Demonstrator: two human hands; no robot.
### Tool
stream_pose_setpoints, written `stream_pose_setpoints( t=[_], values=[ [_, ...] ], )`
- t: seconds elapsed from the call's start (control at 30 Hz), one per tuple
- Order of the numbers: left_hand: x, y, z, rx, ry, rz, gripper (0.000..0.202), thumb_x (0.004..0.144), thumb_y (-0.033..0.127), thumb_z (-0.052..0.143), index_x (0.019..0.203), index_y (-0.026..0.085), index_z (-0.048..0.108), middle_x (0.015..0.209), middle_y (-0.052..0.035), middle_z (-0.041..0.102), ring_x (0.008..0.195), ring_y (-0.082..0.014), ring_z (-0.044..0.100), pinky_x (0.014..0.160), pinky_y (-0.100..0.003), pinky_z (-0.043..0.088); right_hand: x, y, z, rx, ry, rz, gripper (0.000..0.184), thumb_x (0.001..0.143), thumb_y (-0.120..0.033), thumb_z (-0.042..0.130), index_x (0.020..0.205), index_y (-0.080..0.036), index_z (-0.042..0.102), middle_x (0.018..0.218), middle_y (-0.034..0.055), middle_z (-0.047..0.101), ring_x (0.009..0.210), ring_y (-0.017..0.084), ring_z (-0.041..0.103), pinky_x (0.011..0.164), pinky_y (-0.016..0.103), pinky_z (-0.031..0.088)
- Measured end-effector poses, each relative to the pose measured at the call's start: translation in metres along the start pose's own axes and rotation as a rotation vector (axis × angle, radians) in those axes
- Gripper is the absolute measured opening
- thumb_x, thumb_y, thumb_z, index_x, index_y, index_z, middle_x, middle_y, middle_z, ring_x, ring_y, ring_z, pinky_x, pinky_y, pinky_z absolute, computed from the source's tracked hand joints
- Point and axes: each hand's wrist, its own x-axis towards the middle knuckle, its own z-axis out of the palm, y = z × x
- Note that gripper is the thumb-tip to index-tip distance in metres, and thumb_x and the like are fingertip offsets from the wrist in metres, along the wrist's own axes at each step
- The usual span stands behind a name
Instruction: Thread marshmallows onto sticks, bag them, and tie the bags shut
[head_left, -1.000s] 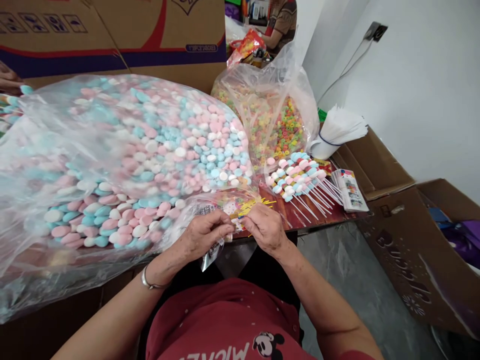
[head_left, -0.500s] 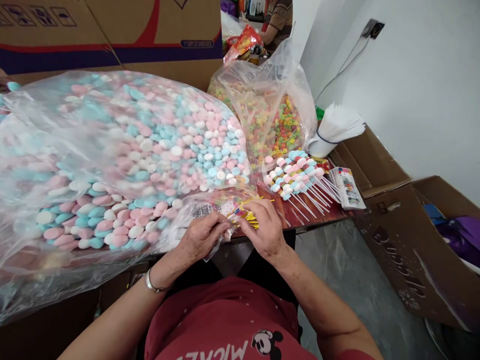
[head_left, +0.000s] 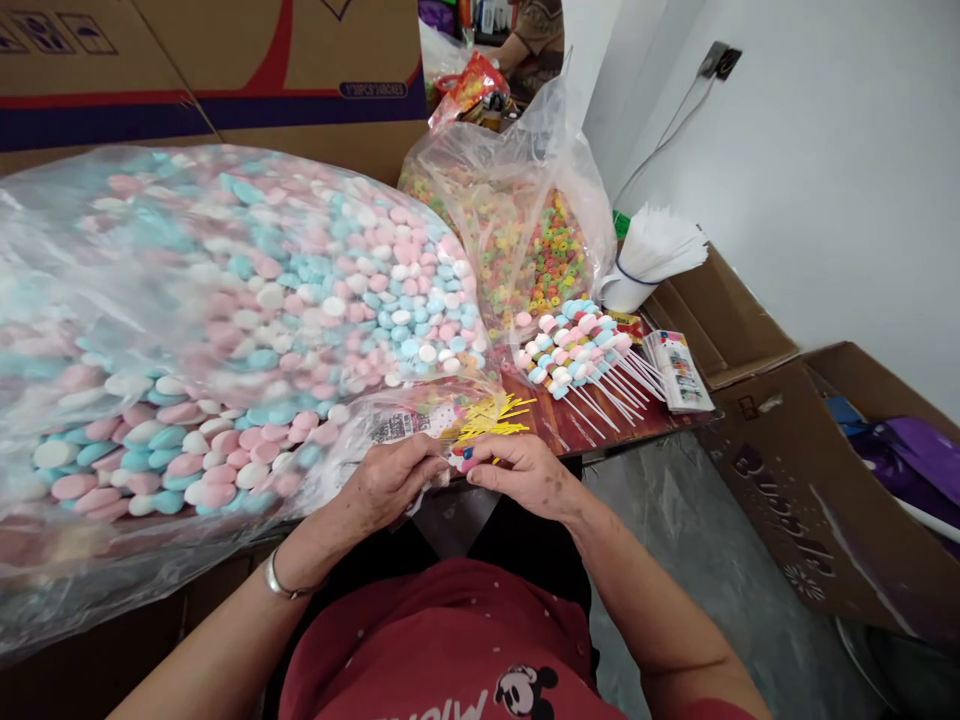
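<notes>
My left hand [head_left: 394, 480] is closed, its thumb and fingers pinching a small clear plastic bag with colourful print [head_left: 460, 459]. From the other side my right hand [head_left: 531, 478] pinches the same bag, and the fingertips of both hands nearly meet. Part of the bag is hidden by the fingers. Just beyond the hands lies a bunch of yellow twist ties [head_left: 495, 416]. Left of them, near my left hand, sits more printed clear plastic packaging [head_left: 401, 424]. Farther right, candy skewers [head_left: 574, 350] of pink, white and blue pieces lie piled, white sticks pointing toward me.
A huge clear bag of pastel candies [head_left: 247, 330] covers the left side. Behind stand a bag of ring candies [head_left: 555, 250] and a white mug of sticks [head_left: 630, 290]. Printed cards [head_left: 679, 372] lie at the table's right end, beside an open carton [head_left: 795, 500]. Another person [head_left: 536, 45] is behind.
The view has swung slightly right. My hands have drawn back toward me from over the yellow ties, which show more now. The bag's coloured print shows between my fingertips.
</notes>
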Motion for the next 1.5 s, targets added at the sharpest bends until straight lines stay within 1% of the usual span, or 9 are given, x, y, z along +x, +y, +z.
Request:
stream_pose_setpoints(
  t=[0.27, 0.5, 0.63, 0.77, 0.9, 1.0, 1.13, 1.27, 1.5],
  values=[
    [-0.001, -0.004, -0.01, 0.024, -0.015, 0.103, 0.014, 0.095, 0.026, 0.051, 0.092, 0.018, 0.061, 0.071, -0.0008, 0.069, 0.058, -0.0101, 0.063, 0.055, -0.017, 0.046, -0.008, 0.015, -0.006, 0.016, -0.1, 0.005, 0.048, 0.08, -0.041, 0.07, 0.121, -0.016, 0.067, 0.067, -0.0035, 0.062, 0.057, 0.007, 0.052, 0.054, 0.018, 0.044],
    [0.005, -0.004, -0.005, 0.175, 0.093, 0.345, 0.014, 0.096, 0.014, 0.048, 0.104, 0.017, 0.059, 0.076, -0.0039, 0.07, 0.062, -0.0105, 0.063, 0.056, -0.019, 0.048, -0.01, 0.018, -0.019, -0.047, -0.174, -0.108, 0.049, 0.08, -0.051, 0.069, 0.12, -0.022, 0.068, 0.136, 0.0139, 0.059, 0.124, 0.025, 0.056, 0.066, 0.023, 0.054],
    [0.007, -0.002, 0.0, 0.181, 0.126, 0.33, 0.016, 0.095, 0.013, 0.048, 0.103, 0.017, 0.061, 0.081, -0.0064, 0.072, 0.067, -0.0117, 0.066, 0.06, -0.02, 0.051, -0.018, 0.013, -0.02, 0.002, -0.139, -0.044, 0.052, 0.081, -0.051, 0.067, 0.126, -0.025, 0.064, 0.123, 0.0108, 0.067, 0.088, 0.017, 0.069, 0.06, 0.024, 0.055],
    [0.006, -0.004, 0.002, 0.092, 0.152, 0.235, 0.017, 0.095, 0.016, 0.049, 0.094, 0.017, 0.066, 0.076, -0.0051, 0.072, 0.062, -0.0112, 0.066, 0.06, -0.019, 0.052, -0.025, 0.0, -0.044, -0.242, 0.283, -0.081, 0.041, 0.093, -0.043, 0.053, 0.125, -0.021, 0.061, 0.102, 0.0072, 0.072, 0.073, 0.015, 0.066, 0.057, 0.025, 0.053],
    [0.003, -0.007, -0.001, -0.006, 0.135, 0.096, 0.019, 0.094, 0.027, 0.052, 0.089, 0.018, 0.069, 0.077, -0.0054, 0.075, 0.066, -0.0136, 0.069, 0.066, -0.022, 0.055, -0.023, 0.002, -0.102, -1.128, 0.817, -0.157, 0.024, 0.091, -0.029, 0.052, 0.1, -0.016, 0.069, 0.092, 0.0119, 0.071, 0.084, 0.024, 0.06, 0.079, 0.04, 0.048],
    [0.0, -0.008, -0.003, -0.096, 0.112, -0.037, 0.023, 0.093, 0.034, 0.054, 0.086, 0.019, 0.071, 0.078, -0.0054, 0.075, 0.067, -0.0137, 0.068, 0.066, -0.023, 0.055, -0.018, 0.015, -0.135, -1.55, 0.698, -0.076, 0.017, 0.088, -0.022, 0.052, 0.08, -0.015, 0.066, 0.07, 0.0114, 0.065, 0.071, 0.023, 0.052, 0.069, 0.036, 0.042],
    [-0.004, -0.01, -0.002, -0.268, 0.125, -0.16, 0.029, 0.092, 0.039, 0.055, 0.084, 0.018, 0.072, 0.075, -0.0045, 0.074, 0.064, -0.0126, 0.065, 0.061, -0.022, 0.052, -0.013, 0.021, -0.146, -1.643, 0.633, -0.145, 0.029, 0.09, -0.016, 0.046, 0.065, -0.017, 0.06, 0.059, 0.0079, 0.056, 0.062, 0.019, 0.045, 0.063, 0.034, 0.036],
    [-0.009, -0.015, -0.003, -0.375, 0.174, -0.346, 0.032, 0.087, 0.045, 0.06, 0.081, 0.017, 0.073, 0.068, -0.0036, 0.069, 0.061, -0.0128, 0.06, 0.057, -0.023, 0.049, -0.02, -0.001, -0.135, -1.65, 0.795, -0.33, 0.023, 0.093, -0.018, 0.046, 0.091, -0.015, 0.068, 0.07, 0.009, 0.06, 0.067, 0.022, 0.049, 0.062, 0.036, 0.036],
    [-0.012, -0.02, -0.008, -0.515, 0.152, -0.507, 0.026, 0.083, 0.039, 0.064, 0.075, 0.016, 0.07, 0.063, -0.0017, 0.064, 0.056, -0.0106, 0.053, 0.05, -0.02, 0.043, -0.037, -0.031, -0.09, -1.237, 0.474, -0.64, 0.025, 0.09, -0.015, 0.055, 0.11, -0.023, 0.066, 0.082, 0.0046, 0.069, 0.07, 0.019, 0.056, 0.069, 0.037, 0.044]
  ],
)
